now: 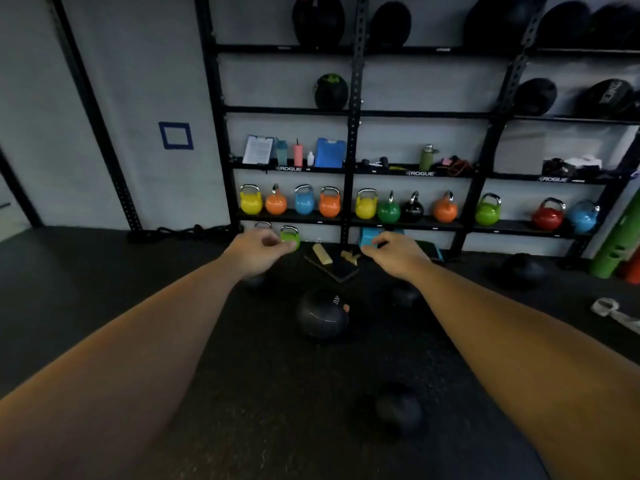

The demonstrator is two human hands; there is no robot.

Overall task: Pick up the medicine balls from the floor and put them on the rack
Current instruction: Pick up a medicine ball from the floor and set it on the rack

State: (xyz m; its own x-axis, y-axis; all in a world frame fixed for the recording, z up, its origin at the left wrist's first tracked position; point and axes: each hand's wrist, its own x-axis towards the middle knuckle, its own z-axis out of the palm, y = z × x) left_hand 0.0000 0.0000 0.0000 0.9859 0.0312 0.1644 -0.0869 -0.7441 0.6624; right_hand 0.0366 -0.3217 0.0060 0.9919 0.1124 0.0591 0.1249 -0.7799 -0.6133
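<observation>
A black medicine ball [322, 313] with white markings lies on the dark floor straight ahead. Another black ball [398, 408] lies closer to me, and a third [523, 270] rests at the right near the rack's foot. Smaller dark balls sit partly hidden under my left hand [258, 249] and my right hand [393, 252]. Both hands are stretched forward above the floor with fingers loosely curled and hold nothing. The black rack [353, 112] stands against the wall, and several black balls rest on its upper shelves.
Coloured kettlebells [329, 202] line the rack's lower shelves, with bottles and clipboards one shelf up. A dark board with wooden blocks [332, 263] lies on the floor between my hands. Green and red tubes [616, 247] stand at the far right. A white strap [613, 313] lies at the right.
</observation>
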